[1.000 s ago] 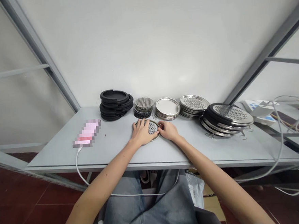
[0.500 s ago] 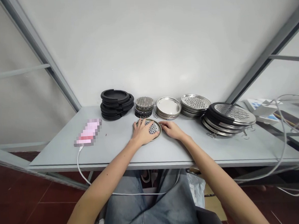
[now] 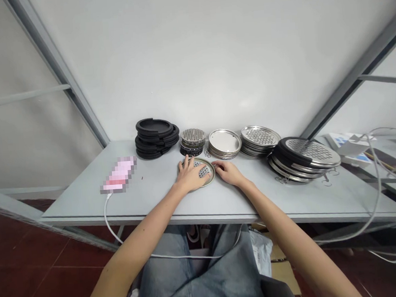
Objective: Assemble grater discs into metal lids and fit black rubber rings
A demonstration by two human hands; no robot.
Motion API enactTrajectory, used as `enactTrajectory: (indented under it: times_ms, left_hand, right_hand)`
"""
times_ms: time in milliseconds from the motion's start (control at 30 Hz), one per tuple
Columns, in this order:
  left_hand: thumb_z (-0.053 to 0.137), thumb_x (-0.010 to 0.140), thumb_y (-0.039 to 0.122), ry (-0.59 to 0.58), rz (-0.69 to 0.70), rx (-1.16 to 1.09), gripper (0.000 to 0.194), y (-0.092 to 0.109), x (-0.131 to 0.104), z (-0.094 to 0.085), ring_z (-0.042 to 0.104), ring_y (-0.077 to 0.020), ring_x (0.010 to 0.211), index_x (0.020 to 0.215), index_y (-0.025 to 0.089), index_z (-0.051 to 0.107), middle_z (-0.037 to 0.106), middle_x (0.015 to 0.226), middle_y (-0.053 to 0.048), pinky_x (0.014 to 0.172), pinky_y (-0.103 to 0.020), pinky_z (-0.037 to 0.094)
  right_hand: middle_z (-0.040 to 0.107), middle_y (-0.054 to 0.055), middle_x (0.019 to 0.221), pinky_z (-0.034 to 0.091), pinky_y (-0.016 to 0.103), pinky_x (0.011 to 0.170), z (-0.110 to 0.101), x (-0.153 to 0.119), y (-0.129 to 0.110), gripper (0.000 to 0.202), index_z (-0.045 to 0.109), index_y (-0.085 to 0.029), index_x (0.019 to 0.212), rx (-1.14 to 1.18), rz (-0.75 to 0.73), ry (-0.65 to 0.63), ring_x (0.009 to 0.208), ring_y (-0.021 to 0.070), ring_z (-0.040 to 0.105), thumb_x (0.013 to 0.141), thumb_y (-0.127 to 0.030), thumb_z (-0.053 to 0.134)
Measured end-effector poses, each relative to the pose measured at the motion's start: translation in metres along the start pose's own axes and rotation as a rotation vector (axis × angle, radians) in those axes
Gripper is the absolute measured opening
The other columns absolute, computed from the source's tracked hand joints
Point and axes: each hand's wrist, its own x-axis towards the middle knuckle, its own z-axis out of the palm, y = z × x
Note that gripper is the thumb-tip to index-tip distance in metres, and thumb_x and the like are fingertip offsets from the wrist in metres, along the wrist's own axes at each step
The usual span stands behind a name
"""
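A round metal grater (image 3: 205, 169) with a raised rim and a pierced face lies flat on the table in front of me. My left hand (image 3: 192, 175) rests over its left and near part, fingers spread, thumb across the face. At the grater's right edge is my right hand (image 3: 229, 172); its thumb and index finger are pinched together close to the rim. Whatever they hold is too small to make out. Just beyond the grater, small wire clips (image 3: 207, 153) lie beside a stack of small round perforated discs (image 3: 193, 142).
Black rings (image 3: 157, 138) are stacked at the back left. Stacked metal lids (image 3: 224, 142), more grater discs (image 3: 260, 137) and a black-rimmed grater stack (image 3: 305, 157) stand along the right. A phone (image 3: 118, 174) with a white cable (image 3: 106, 213) lies left.
The view has shifted slightly, so everything sits a little further right. Both hands keep nearly the same place at the grater.
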Motion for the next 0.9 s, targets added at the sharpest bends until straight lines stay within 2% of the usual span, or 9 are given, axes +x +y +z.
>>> enactTrajectory:
  times_ms: [133, 300, 467, 600, 767, 900]
  left_hand:
    - [0.042, 0.092, 0.052, -0.013, 0.001, 0.022, 0.048, 0.0, -0.001, -0.002, 0.012, -0.0388, 0.147, 0.134, 0.034, 0.055, 0.031, 0.157, -0.007, 0.114, -0.062, 0.013]
    - [0.045, 0.091, 0.051, -0.004, -0.007, 0.04, 0.052, 0.0, -0.001, 0.0, 0.016, -0.0414, 0.146, 0.141, 0.034, 0.048, 0.031, 0.157, -0.009, 0.113, -0.062, 0.014]
    - [0.046, 0.09, 0.053, 0.035, -0.035, 0.024, 0.069, 0.0, 0.001, 0.003, 0.02, -0.0423, 0.144, 0.148, 0.018, 0.036, 0.034, 0.154, -0.016, 0.114, -0.059, 0.016]
    - [0.045, 0.092, 0.052, 0.116, -0.046, -0.067, 0.061, -0.001, 0.003, 0.003, 0.029, -0.0384, 0.14, 0.142, 0.017, 0.041, 0.044, 0.147, -0.014, 0.113, -0.057, 0.023]
    - [0.051, 0.092, 0.039, 0.263, 0.015, -0.244, 0.045, -0.008, 0.007, -0.002, 0.05, -0.0271, 0.126, 0.131, 0.016, 0.052, 0.058, 0.131, -0.012, 0.108, -0.041, 0.038]
    - [0.049, 0.094, 0.033, 0.308, 0.088, -0.363, 0.03, -0.023, 0.008, -0.009, 0.057, -0.0218, 0.115, 0.115, 0.016, 0.063, 0.063, 0.119, -0.01, 0.105, -0.034, 0.043]
  right_hand:
    - [0.074, 0.005, 0.09, 0.047, 0.029, 0.079, 0.001, 0.001, 0.002, 0.037, 0.071, -0.019, 0.11, 0.014, 0.002, 0.013, 0.08, 0.0204, 0.064, 0.084, -0.018, 0.045]
    - [0.073, 0.005, 0.084, 0.047, 0.03, 0.074, 0.002, 0.002, 0.003, 0.035, 0.07, -0.016, 0.11, 0.067, 0.018, -0.004, 0.074, 0.0199, 0.062, 0.087, -0.028, 0.047]
    - [0.07, 0.005, 0.076, 0.046, 0.029, 0.068, 0.003, 0.001, 0.004, 0.038, 0.069, -0.014, 0.11, 0.07, 0.041, 0.01, 0.069, 0.0183, 0.06, 0.085, -0.037, 0.051]
    - [0.069, 0.003, 0.074, 0.044, 0.028, 0.066, 0.003, 0.0, 0.003, 0.036, 0.068, -0.013, 0.109, 0.09, 0.02, 0.009, 0.066, 0.0167, 0.059, 0.084, -0.033, 0.051]
    - [0.068, 0.002, 0.074, 0.046, 0.027, 0.067, 0.003, 0.001, 0.007, 0.033, 0.066, -0.013, 0.109, 0.131, -0.025, 0.061, 0.066, 0.0152, 0.059, 0.081, -0.025, 0.053]
    - [0.068, 0.004, 0.079, 0.048, 0.028, 0.071, 0.004, 0.002, 0.012, 0.034, 0.066, -0.013, 0.11, 0.105, -0.025, 0.13, 0.068, 0.0156, 0.059, 0.08, -0.021, 0.053]
